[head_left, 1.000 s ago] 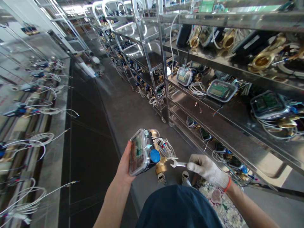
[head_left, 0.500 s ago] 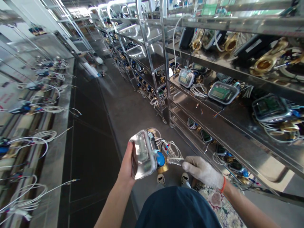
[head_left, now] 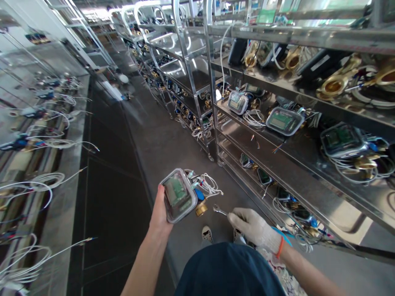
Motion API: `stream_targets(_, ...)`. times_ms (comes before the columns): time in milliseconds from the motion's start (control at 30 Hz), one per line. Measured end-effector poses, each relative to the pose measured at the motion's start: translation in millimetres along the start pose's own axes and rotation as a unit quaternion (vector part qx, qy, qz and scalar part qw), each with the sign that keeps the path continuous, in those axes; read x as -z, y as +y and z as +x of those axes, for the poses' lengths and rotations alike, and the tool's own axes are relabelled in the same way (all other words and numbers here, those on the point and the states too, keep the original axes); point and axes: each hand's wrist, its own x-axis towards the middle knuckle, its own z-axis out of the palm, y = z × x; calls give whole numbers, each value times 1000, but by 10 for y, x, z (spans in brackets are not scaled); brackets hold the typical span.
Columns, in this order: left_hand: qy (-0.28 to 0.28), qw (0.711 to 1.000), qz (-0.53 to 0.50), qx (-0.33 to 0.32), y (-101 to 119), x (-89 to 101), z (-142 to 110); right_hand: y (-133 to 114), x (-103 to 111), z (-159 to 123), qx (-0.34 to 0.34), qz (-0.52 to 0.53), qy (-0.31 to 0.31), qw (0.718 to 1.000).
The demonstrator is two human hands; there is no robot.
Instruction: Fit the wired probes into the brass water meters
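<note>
My bare left hand [head_left: 159,218] grips a meter [head_left: 179,196] by the side of its clear plastic housing, and a green circuit board shows through the cover. On the meter's right side are a blue cap [head_left: 199,194] and a brass pipe fitting [head_left: 201,209]. A bundle of white cable [head_left: 210,185] hangs behind it. In a white work glove with an orange band at the wrist, my right hand [head_left: 251,226] is closed around a small open-ended wrench [head_left: 219,210]. The wrench's jaw lies just right of the brass fitting, apart from it.
A metal shelf rack [head_left: 212,82] on the right carries more meters [head_left: 284,121] with coiled cables and brass bodies. Along the left runs a bench [head_left: 69,176] with several meters and loose cables reaching past its edge. Further racks line the aisle [head_left: 148,123] ahead.
The meter has turned so its circuit board shows instead of glare, and has shifted slightly left. The wrench has come clear of the cables and fitting, moving a little left with my right hand.
</note>
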Motion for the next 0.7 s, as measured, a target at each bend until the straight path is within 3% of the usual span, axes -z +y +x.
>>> stream_targets(67,-17,998,-22,51,72,39,28,-53,70,46,50,-85,8,995)
stream_targets(200,-63,986,-37,151,118,92,9,-238,181,104,119,-129,-27,984)
stream_targets(433,-98,969,-58,219,102,89,-48,-383,345,91,181,-123,-101,970)
stream_targets(567,-130,961,-55,237,58,121,-11,-442,402,104,217,-149,-97,960)
stream_targets(700,-135,958,-43,250,11,129,19,-509,448,114,206,-154,-124,958)
